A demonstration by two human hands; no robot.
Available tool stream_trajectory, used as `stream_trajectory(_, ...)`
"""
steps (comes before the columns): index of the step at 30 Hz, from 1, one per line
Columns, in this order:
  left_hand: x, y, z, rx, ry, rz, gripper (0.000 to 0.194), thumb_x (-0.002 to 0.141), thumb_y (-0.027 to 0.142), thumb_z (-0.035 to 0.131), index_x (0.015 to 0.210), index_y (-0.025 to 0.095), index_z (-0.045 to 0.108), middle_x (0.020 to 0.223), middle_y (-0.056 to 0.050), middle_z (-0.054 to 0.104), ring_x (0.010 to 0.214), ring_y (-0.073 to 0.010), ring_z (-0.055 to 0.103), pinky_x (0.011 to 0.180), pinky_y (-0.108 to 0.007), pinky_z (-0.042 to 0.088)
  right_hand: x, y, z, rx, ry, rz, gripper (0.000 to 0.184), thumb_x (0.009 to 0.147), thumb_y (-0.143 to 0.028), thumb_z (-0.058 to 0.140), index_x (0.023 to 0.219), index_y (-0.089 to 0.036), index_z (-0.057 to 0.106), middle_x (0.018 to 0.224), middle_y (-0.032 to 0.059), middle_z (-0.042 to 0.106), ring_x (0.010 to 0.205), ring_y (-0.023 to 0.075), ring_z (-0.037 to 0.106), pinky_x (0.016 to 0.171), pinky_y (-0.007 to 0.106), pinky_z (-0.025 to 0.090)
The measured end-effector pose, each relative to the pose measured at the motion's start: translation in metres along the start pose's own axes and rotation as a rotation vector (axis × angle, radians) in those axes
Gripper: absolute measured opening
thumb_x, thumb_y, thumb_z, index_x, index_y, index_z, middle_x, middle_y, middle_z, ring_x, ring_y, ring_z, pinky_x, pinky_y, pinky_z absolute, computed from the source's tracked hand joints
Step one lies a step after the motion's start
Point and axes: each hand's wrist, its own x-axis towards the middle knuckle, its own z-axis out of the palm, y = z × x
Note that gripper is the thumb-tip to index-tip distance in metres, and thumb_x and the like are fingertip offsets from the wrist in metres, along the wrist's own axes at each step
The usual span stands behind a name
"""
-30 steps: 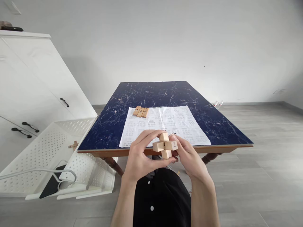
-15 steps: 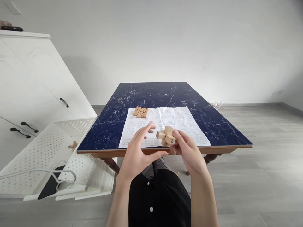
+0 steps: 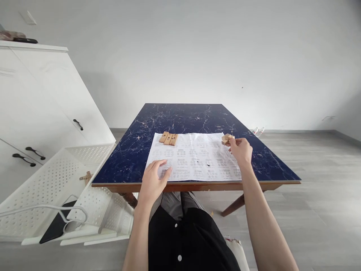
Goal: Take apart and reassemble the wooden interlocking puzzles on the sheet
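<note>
- so the wooden puzzle [image 3: 226,139] sits by the far right corner of the paper sheet [image 3: 184,154]; can't tell if it's resting there or a hair above
- right hand [image 3: 241,149] has it pinched, thumb and fingers at its right side; they hide part of it
- imo the trick is a light but even pinch and a level wrist; squeeze lopsided and a bar might slide; the sheet's edge could also tip it if it lands half on, half off
- left hand [image 3: 153,179] is over the near left corner of the sheet, fingers loosely spread, gripping nothing; can't tell if it's pressing the paper
- three flat wooden pieces [image 3: 168,139] lie side by side at the sheet's far left corner, well apart from the puzzle, so not in the way
- sheet reaches the near edge of the blue counter [image 3: 183,116]; white cabinet [image 3: 50,94] off past the left edge
</note>
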Motion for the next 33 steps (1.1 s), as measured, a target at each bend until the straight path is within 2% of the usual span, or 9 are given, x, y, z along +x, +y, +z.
stream_trajectory(5,0.0,-0.001,-0.003,0.029,-0.016,0.018,0.029,0.102,0.046,0.062,0.121,0.025,0.07,0.124,-0.009,0.078,0.119,-0.0307,0.073,0.106,-0.045,0.056,0.009,0.003,0.003,0.026,-0.011,0.048,0.046,0.097,-0.062,0.055,0.106,-0.018,0.068,0.071,0.0139,0.078,0.079,0.0346,0.077,0.077,0.043,0.056)
stream_trajectory(9,-0.001,-0.001,-0.002,0.051,-0.016,0.029,0.028,0.103,0.045,0.061,0.12,0.025,0.07,0.125,-0.009,0.078,0.121,-0.0312,0.072,0.106,-0.045,0.055,-0.014,0.01,-0.009,0.073,-0.029,0.027,0.052,0.095,-0.062,0.059,0.12,-0.016,0.062,0.086,0.0146,0.082,0.075,0.0313,0.077,0.075,0.041,0.056)
stream_trajectory(11,-0.001,-0.002,0.0,0.067,-0.016,0.034,0.026,0.103,0.043,0.061,0.119,0.024,0.07,0.125,-0.009,0.078,0.123,-0.032,0.071,0.107,-0.046,0.054,-0.03,0.01,-0.015,0.107,-0.061,0.004,0.048,0.095,-0.058,0.059,0.122,-0.018,0.061,0.098,0.0144,0.083,0.074,0.0273,0.078,0.071,0.038,0.056)
stream_trajectory(14,0.001,-0.002,0.004,0.102,-0.018,0.039,0.025,0.103,0.041,0.062,0.119,0.024,0.069,0.125,-0.009,0.078,0.123,-0.0327,0.07,0.108,-0.048,0.052,-0.051,0.002,-0.016,0.167,-0.196,-0.066,0.037,0.095,-0.055,0.061,0.109,-0.022,0.065,0.098,0.0106,0.083,0.07,0.023,0.076,0.066,0.034,0.055)
stream_trajectory(19,0.009,0.0,0.005,0.178,-0.038,0.049,0.026,0.103,0.039,0.062,0.122,0.024,0.068,0.125,-0.009,0.077,0.123,-0.0314,0.068,0.11,-0.046,0.052,-0.074,-0.019,-0.001,0.274,-0.463,-0.18,0.037,0.101,-0.058,0.056,0.1,-0.024,0.069,0.091,0.0078,0.082,0.069,0.0209,0.073,0.065,0.032,0.055)
stream_trajectory(23,0.042,-0.005,0.008,0.269,-0.043,0.025,0.041,0.099,0.039,0.066,0.135,0.021,0.064,0.139,-0.013,0.07,0.136,-0.0341,0.06,0.118,-0.046,0.045,-0.085,-0.021,0.006,0.3,-0.516,-0.207,0.035,0.102,-0.057,0.055,0.097,-0.024,0.068,0.089,0.0069,0.08,0.071,0.0226,0.072,0.071,0.035,0.056)
stream_trajectory(26,0.086,-0.014,0.021,0.346,-0.026,-0.062,0.072,0.092,0.047,0.074,0.15,0.012,0.052,0.152,-0.025,0.057,0.145,-0.0438,0.049,0.121,-0.054,0.041,-0.089,-0.017,0.006,0.308,-0.497,-0.206,0.035,0.103,-0.056,0.053,0.096,-0.025,0.067,0.087,0.0065,0.079,0.072,0.0234,0.071,0.072,0.037,0.055)
stream_trajectory(29,0.132,-0.02,0.042,0.394,-0.047,-0.11,0.09,0.091,0.056,0.073,0.158,0.006,0.04,0.161,-0.031,0.046,0.155,-0.0464,0.039,0.126,-0.056,0.033,-0.088,-0.017,0.006,0.317,-0.489,-0.207,0.034,0.103,-0.054,0.052,0.096,-0.025,0.067,0.085,0.0058,0.078,0.071,0.0231,0.07,0.072,0.036,0.054)
stream_trajectory(33,0.166,-0.024,0.067,0.435,-0.152,-0.124,0.087,0.095,0.061,0.065,0.161,0.011,0.04,0.173,-0.029,0.034,0.161,-0.0501,0.03,0.128,-0.061,0.029,-0.087,-0.017,0.005,0.322,-0.483,-0.21,0.031,0.103,-0.052,0.053,0.096,-0.025,0.067,0.085,0.0049,0.078,0.07,0.0228,0.07,0.072,0.036,0.053)
